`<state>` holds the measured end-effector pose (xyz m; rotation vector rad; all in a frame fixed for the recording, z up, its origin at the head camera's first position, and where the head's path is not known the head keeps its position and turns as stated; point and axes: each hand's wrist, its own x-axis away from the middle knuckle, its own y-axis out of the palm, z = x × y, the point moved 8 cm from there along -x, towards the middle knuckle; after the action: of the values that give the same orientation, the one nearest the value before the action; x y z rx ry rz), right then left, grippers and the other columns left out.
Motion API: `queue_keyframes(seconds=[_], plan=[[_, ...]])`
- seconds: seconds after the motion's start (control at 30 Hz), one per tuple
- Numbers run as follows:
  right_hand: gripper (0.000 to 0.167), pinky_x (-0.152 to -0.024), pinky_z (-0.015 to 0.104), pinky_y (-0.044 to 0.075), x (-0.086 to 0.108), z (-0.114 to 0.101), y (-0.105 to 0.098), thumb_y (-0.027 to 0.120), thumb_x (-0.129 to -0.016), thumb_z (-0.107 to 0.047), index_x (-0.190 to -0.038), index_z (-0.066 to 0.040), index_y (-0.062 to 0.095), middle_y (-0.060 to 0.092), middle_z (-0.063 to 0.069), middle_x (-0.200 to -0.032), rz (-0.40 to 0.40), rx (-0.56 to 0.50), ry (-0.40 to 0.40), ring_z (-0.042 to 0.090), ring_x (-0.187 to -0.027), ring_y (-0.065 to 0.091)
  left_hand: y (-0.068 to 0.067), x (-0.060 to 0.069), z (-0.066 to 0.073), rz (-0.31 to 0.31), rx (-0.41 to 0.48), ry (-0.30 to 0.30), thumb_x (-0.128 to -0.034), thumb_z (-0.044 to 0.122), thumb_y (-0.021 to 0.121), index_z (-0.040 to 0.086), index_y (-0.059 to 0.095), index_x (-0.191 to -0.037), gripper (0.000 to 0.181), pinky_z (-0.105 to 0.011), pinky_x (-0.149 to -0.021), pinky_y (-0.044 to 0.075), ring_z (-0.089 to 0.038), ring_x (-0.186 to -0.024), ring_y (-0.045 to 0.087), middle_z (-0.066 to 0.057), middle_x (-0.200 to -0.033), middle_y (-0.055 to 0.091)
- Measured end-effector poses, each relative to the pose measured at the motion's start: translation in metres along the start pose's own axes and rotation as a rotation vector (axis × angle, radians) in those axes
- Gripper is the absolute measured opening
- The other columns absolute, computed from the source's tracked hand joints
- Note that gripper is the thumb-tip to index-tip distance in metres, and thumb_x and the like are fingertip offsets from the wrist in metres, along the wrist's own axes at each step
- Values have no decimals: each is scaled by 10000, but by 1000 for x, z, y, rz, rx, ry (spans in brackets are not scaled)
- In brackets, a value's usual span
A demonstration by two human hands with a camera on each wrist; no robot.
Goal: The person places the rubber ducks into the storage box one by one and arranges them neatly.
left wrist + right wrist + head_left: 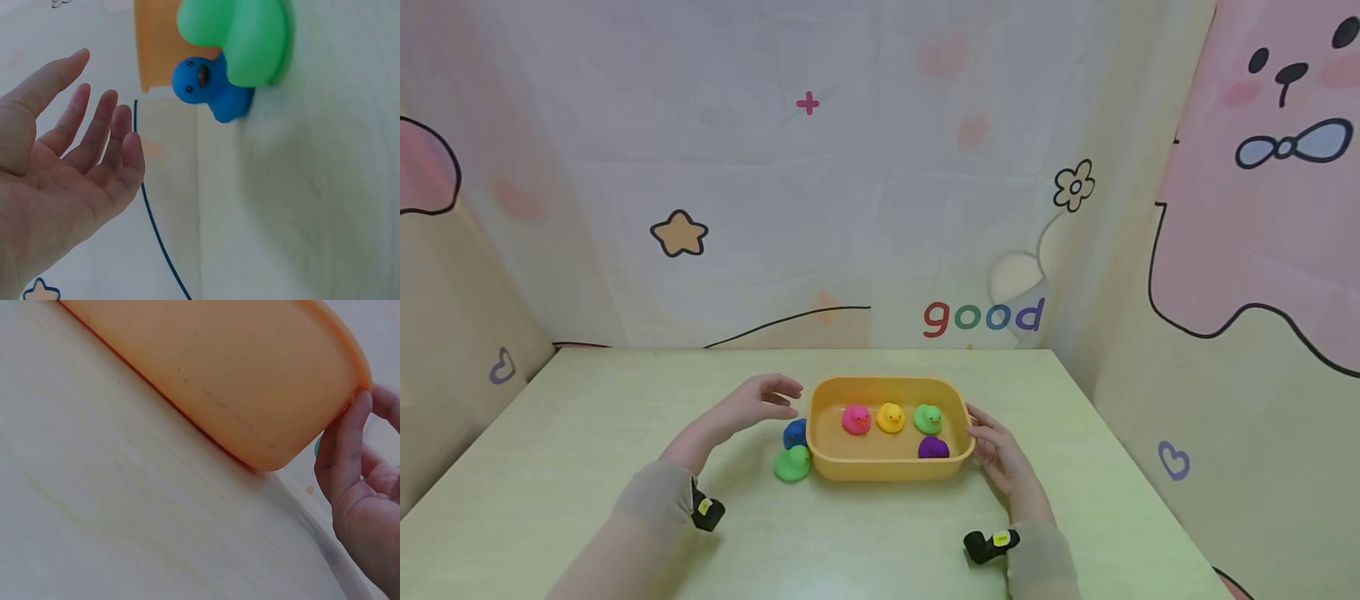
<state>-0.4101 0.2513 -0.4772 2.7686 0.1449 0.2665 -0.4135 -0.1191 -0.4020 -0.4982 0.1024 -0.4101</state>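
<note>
Clock centred on the yellow-orange tub point(887, 472), head view. Nearest: forearm sleeves, reaching in from 7 point(625, 521) and 5 point(1041, 562) o'clock. Light green duck point(792, 465) outside at 8. Right hand point(1004, 456) at 4, fingers loosely extended, a little bent, fingertips touching the tub's end rim at 3; forearm slants up and inward. Purple duck point(933, 448) inside, 4 to 5. Blue duck point(795, 434) outside at 9, just beside the tub and close by the light green one. Inside, roughly in a row: pink duck point(856, 420) toward 10, yellow duck point(891, 418) at 12, second green duck point(928, 419) toward 2. Left hand point(748, 407) toward 10: fingers parted, gently curved, palm turned tubward, wrist raised, fingertips near the rim but apart. Farthest: backdrop lettering "good" point(967, 317) at 1.
</note>
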Motion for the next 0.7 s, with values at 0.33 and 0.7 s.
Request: queue_keyframes(seconds=[0.33, 0.7], plan=[[563, -698, 136, 529, -1, 0, -1, 444, -986, 17, -1521, 7, 268, 574, -17, -1087, -14, 12, 13, 51, -817, 610, 4, 1, -28, -64, -17, -24, -903, 199, 688, -18, 497, -1372, 551, -507, -1061, 439, -421, -1261, 495, -230, -1401, 512], [540, -732, 135, 537, 0, 0, 0, 476, -980, -7, -1497, 3, 323, 582, -17, -1067, -12, 25, -26, 43, -819, 616, 15, -3, -42, -152, -39, -20, -884, 117, 679, 32, 541, -1356, 499, -599, -1083, 370, -437, -1280, 482, -217, -1391, 521]])
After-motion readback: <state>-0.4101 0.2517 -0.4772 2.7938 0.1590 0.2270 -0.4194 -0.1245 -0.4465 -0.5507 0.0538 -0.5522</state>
